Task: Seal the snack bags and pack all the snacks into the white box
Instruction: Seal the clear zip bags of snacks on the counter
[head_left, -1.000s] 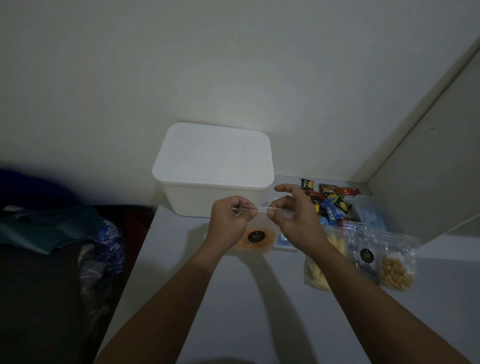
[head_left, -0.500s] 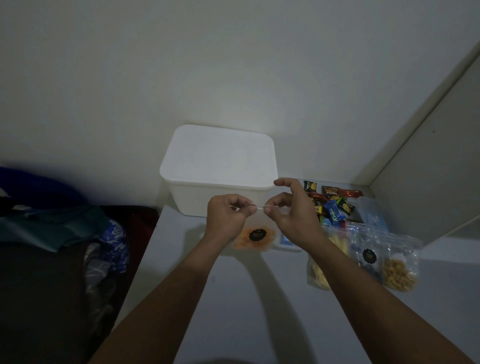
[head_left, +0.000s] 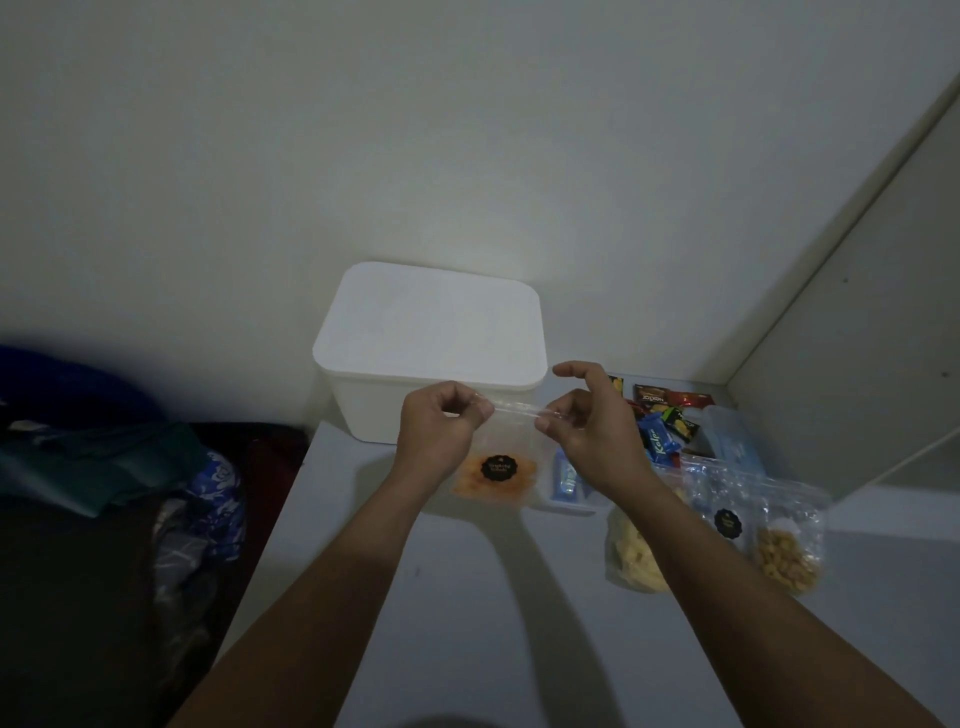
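A clear zip bag of orange snacks (head_left: 493, 475) with a round black label hangs upright above the table. My left hand (head_left: 441, 431) pinches the left end of its top strip. My right hand (head_left: 587, 421) pinches the strip a little to the right, with its index finger lifted. Behind them stands the white box (head_left: 431, 338) with its lid on. To the right lie a bag of pale chips (head_left: 634, 556) and a bag of small golden crackers (head_left: 784, 556), plus a third clear bag with a black label (head_left: 727, 519) between them.
Several small wrapped candies and sachets (head_left: 665, 415) lie by the wall corner at the right, near a clear blue-tinted container (head_left: 732, 441). A blue wrapped bar (head_left: 566, 480) lies behind the held bag. Dark clothes and bags (head_left: 130, 493) pile up left of the white table (head_left: 467, 623).
My hands stay pinched on the bag's top strip; the right hand has moved slightly rightward along it, widening the gap between the two hands.
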